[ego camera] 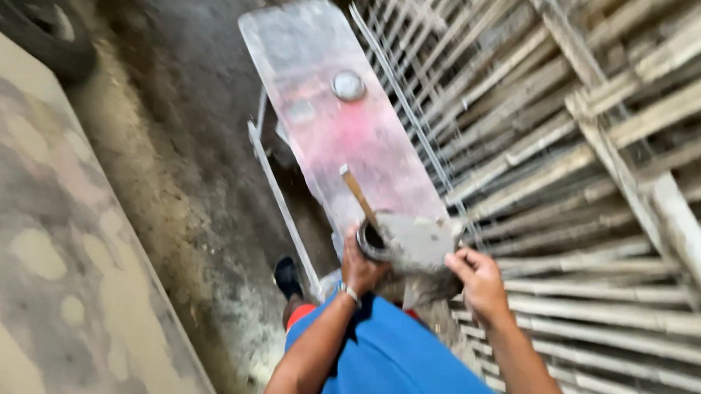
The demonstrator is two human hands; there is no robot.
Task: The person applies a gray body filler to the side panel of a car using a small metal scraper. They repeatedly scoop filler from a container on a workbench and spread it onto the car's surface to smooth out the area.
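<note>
Bucket (410,245), grey, cement-caked, tipped on its side w/ dark round mouth facing the left hand (361,268); sits between both hands, just in front of the person's blue-clad torso. Left hand closed on the rim at the mouth side, fingers curled under; wristband on that wrist. Right hand (478,282) closed on the bucket's other end, fingers wrapped over the edge. Wooden stick (358,195) pokes up out of the mouth, slanting away from the left hand, its tip over the plank.

Beyond hands: long pale plank (340,112), pinkish stain mid-way, small round metal lid (348,85) lying on it well ahead of the hands. Right of right hand: rack of bamboo poles (597,149), close alongside. Left of left hand & below: dark shoe (288,275) on rough dirt floor (179,172); further left a blotchy grey slab (42,254). Pic motion-blurred; bucket contents can't be made out.
</note>
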